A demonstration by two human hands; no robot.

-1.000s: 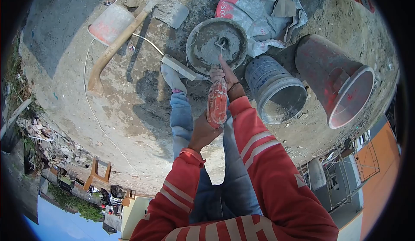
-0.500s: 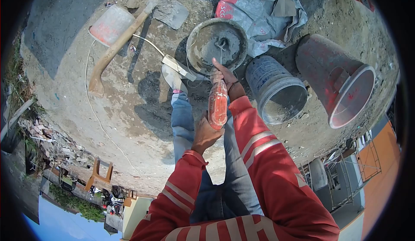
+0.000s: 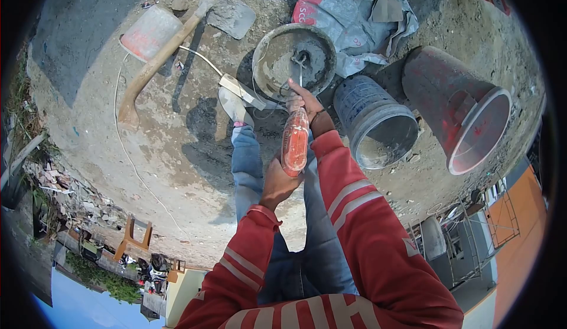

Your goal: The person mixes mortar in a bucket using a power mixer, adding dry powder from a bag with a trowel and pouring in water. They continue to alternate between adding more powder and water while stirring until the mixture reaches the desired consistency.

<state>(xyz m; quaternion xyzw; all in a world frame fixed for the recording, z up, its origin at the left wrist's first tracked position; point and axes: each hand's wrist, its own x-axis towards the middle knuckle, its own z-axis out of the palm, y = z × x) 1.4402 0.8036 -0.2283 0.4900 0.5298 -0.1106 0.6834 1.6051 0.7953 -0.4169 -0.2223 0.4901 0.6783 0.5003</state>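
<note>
Left hand (image 3: 276, 182) wrapped tight round rear of dusty orange-red electric mixer drill (image 3: 295, 140), right hand (image 3: 304, 100) clenched at its nose. Metal paddle shaft (image 3: 300, 72) down in round grey bucket of wet mortar (image 3: 260, 72). Best kept upright, centred, paddle sunk; grey shoe (image 3: 231, 103) near rim for bracing.

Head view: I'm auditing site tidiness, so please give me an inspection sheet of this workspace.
Surface: bare concrete ground, dusty and cement-stained.
Job's things: orange mixer drill, paddle down in a round bucket of grey mix.
Clutter: grey bucket and red bucket tipped over, crumpled cement bag, wooden-handled tool, white tub.
Hands: left hand at the drill's rear, right hand at its front, both gripping.
Cables: white cord trailing across the ground.
Surroundings: scaffolding, rubble.
</note>
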